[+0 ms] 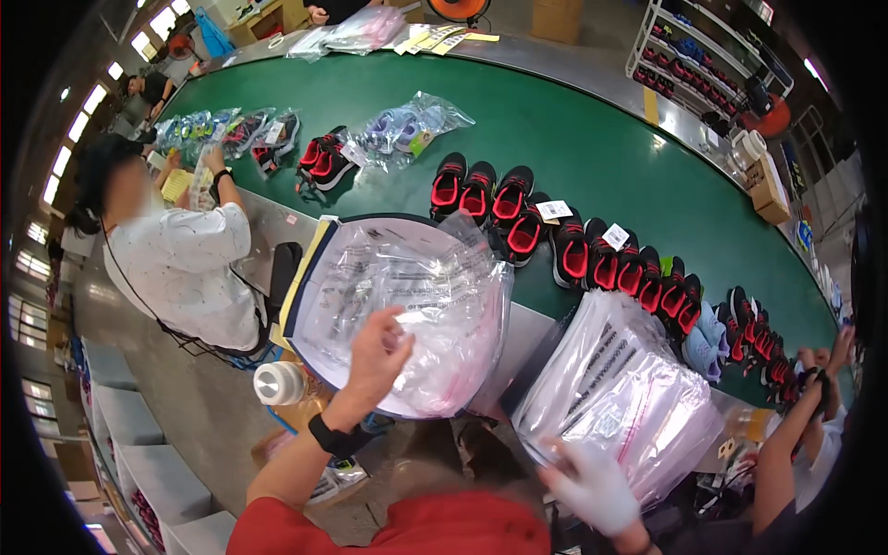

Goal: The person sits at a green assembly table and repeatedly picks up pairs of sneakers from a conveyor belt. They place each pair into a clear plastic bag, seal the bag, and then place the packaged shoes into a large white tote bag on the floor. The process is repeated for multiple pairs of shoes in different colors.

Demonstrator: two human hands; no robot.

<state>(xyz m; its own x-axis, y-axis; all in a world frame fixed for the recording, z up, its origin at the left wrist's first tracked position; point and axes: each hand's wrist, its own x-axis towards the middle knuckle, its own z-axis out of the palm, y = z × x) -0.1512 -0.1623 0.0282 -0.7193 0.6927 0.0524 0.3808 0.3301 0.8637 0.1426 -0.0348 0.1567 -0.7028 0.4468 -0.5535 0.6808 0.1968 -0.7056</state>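
One long bench (555,116) with a green top and grey metal borders. One co-worker (185,268) in a white patterned top and black cap, beside its near edge at the left end. Two stacks of clear printed plastic bags, sheets too many to count: the left stack (444,305) on a pale, dark-blue-rimmed panel (319,273) at the bench's near edge, the right stack (629,384) farther right along that edge. One row of black shoes with red linings (476,194), at least nine, running beside the near edge toward the right end; more beyond, not countable. One right hand (597,486), white-covered and blurred, at the right stack's lower edge, hiding part of it; whether its fingers pinch a bag cannot be told. One left hand (381,356), in front of the left stack, fingers bent toward the thumb with a slight gap; contact with the plastic cannot be told. One clear bag of lavender shoes (407,129), toward the far edge. One unbagged black-and-red pair (326,162), to its left. One white-lidded bottle (279,382), below the panel's left side. Two white paper tags (553,210), on the row.
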